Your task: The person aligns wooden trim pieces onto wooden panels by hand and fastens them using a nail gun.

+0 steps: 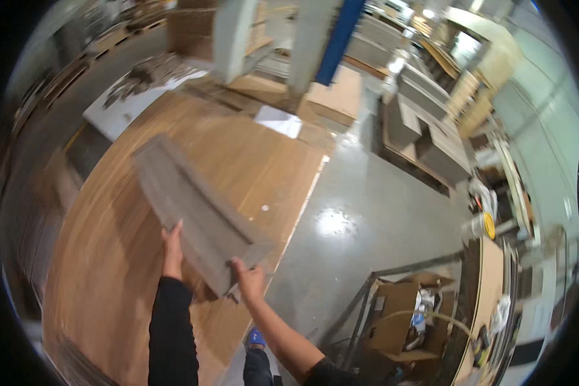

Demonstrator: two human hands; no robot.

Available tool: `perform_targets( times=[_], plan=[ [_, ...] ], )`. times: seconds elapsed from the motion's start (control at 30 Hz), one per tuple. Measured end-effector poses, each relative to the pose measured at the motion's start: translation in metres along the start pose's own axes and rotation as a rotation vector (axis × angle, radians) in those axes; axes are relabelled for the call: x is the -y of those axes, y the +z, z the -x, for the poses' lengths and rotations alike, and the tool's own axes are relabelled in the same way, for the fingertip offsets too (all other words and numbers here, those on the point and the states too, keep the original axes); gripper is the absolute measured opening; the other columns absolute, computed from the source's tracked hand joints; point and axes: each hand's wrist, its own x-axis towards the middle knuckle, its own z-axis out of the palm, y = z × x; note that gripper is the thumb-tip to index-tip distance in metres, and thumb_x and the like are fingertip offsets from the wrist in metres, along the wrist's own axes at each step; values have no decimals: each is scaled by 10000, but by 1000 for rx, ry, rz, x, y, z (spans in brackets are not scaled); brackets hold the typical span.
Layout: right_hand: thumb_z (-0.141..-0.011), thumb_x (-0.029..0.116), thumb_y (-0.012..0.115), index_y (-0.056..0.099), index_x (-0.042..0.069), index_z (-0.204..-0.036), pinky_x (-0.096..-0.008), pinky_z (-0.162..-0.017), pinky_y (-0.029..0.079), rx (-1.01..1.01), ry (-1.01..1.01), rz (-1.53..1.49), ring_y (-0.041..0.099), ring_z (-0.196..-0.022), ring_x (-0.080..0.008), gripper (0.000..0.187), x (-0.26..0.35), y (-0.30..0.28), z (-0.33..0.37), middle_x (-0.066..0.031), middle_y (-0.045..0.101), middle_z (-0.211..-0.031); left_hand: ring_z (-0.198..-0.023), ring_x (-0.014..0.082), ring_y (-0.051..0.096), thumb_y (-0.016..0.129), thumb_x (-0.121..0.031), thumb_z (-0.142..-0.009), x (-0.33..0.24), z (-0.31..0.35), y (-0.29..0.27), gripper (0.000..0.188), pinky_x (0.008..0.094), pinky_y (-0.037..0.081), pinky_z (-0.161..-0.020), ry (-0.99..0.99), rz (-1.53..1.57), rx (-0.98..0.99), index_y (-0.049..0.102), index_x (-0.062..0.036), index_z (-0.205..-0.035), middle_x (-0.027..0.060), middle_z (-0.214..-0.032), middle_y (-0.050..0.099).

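Here, both hands hold a long grey wooden board with an angled, L-shaped profile (196,209), lifted above a broad brown wooden sheet surface (109,257). The left hand (172,243) is closed on the board's near left edge, fingers reaching up along it, with a black sleeve (170,328) covering the forearm. The right hand (249,278) grips the board's near end from below, at the corner closest to the person; that forearm is bare. The board runs away from the hands, up and to the left, its far end blurred.

Beneath and around the hands the brown surface spreads wide, its right edge running just beside the right hand, where it meets a shiny grey concrete floor (367,219). Below the right hand a blue shoe (255,336) shows on the floor. Well to the right of the hands stands a metal-framed cart holding open cardboard boxes (399,315). Far beyond the hands lie a white sheet (278,121) on the brown surface, a blue upright post (338,38), and stacks of grey cabinet parts (431,138).
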Motion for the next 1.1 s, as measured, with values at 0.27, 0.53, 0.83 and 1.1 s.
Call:
perform_targets(
  times=[0.27, 0.53, 0.83, 1.1],
  plan=[
    [-765, 503, 631, 475, 95, -1292, -384, -943, 429, 126, 176, 761, 545, -1119, -303, 685, -130, -230, 57, -141, 585, -1192, -1291, 356, 342, 528, -492, -849, 189, 148, -77, 707, 427, 262, -1066, 1, -663, -24, 410, 11, -1332, 234, -1357, 414],
    [-722, 374, 682, 685, 43, -934, -321, -779, 495, -575, 731, 369, 659, -811, -189, 393, -203, -488, 358, -90, 685, -842, -894, 223, 583, 564, -340, -865, 261, 319, -81, 422, 348, 466, -807, 119, -1548, 1367, 613, 1, -1109, 147, -1008, 643],
    [-793, 212, 614, 679, 49, -881, -362, -744, 487, -832, 238, 63, 621, -788, -228, 196, -343, -425, 583, -139, 669, -852, -882, 321, 635, 606, -391, -778, 122, 315, 120, 425, 432, 499, -750, 623, -1934, 1265, 665, -19, -975, 187, -962, 654],
    [-866, 538, 490, 663, -36, -889, -392, -625, 466, -897, 853, -352, 617, -716, -221, 600, -452, -359, 636, -163, 657, -758, -862, 274, 636, 613, -360, -823, 84, 629, 164, 330, 380, 497, -746, 1066, -1163, 1757, 647, -123, -1051, 100, -932, 672]
  ],
)
